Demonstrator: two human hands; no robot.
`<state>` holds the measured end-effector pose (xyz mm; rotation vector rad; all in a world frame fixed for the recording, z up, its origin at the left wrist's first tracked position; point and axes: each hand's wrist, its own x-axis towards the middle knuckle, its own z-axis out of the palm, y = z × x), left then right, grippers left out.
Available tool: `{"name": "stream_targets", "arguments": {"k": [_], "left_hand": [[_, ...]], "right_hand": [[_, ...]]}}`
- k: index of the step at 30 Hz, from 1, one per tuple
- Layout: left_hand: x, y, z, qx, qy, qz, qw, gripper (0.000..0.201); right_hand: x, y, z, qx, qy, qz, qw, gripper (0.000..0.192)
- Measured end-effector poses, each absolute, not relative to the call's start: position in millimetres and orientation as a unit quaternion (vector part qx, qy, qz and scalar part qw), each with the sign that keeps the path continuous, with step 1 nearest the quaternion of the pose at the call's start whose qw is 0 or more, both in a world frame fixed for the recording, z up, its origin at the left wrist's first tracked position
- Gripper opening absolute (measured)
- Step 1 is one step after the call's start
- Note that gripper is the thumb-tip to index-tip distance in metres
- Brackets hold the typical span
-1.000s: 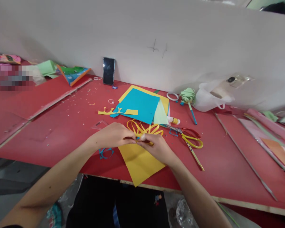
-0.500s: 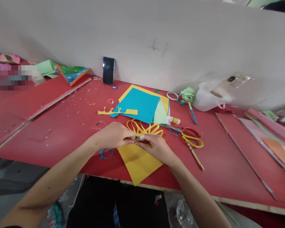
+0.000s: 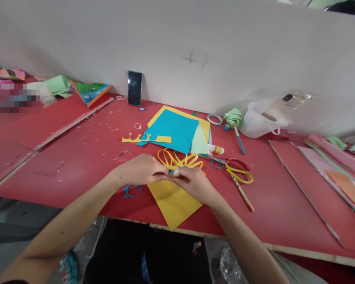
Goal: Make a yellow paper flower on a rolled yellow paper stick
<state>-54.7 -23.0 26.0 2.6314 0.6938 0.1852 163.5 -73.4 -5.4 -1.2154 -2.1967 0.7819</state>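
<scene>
Yellow paper loops (image 3: 177,159) pinched between left hand (image 3: 143,169) and right hand (image 3: 195,183); no legible writing.

A paper-craft workroom: a long red-topped desk (image 3: 77,157) strewn with coloured paper sheets (image 3: 173,132), red-and-yellow-handled scissors (image 3: 235,169), a small glue stick (image 3: 215,149) and paper offcuts (image 3: 146,138).

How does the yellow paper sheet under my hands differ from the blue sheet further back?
The yellow sheet lies nearest the table edge, one corner poking over it; the blue sheet sits farther back, fully on the table. Both hands partly cover the yellow sheet; the blue sheet rests on other paper, untouched. Both lie flat, turned cornerwise.
</scene>
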Motion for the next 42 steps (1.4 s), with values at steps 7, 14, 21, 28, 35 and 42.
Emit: {"name": "stream_targets", "arguments": {"k": [7, 14, 21, 28, 35, 42], "left_hand": [[-56.2, -23.8, 24.7, 0.952, 0.249, 0.084, 0.158, 0.019], [-56.5, -23.8, 26.0, 0.95, 0.255, 0.084, 0.161, 0.014], [-54.7, -24.1, 26.6, 0.943, 0.257, 0.1, 0.185, 0.016], [-54.1, -25.3, 29.1, 0.944, 0.26, 0.051, 0.196, 0.02], [-54.8, -25.4, 25.4, 0.955, 0.243, 0.078, 0.149, 0.018], [-56.2, -24.4, 23.9, 0.956, 0.243, 0.084, 0.138, 0.016]], "right_hand": [[160.4, -73.6, -4.9, -0.453, -0.79, 0.312, 0.271, 0.014], [161.1, -73.7, -2.2, -0.446, -0.811, 0.293, 0.239, 0.018], [162.0, -74.9, -4.7, -0.45, -0.817, 0.258, 0.252, 0.019], [162.3, -75.5, -7.6, -0.454, -0.816, 0.248, 0.26, 0.013], [160.4, -76.8, -2.7, -0.443, -0.813, 0.265, 0.27, 0.011], [160.5, -77.4, -0.7, -0.451, -0.827, 0.244, 0.229, 0.012]]}}
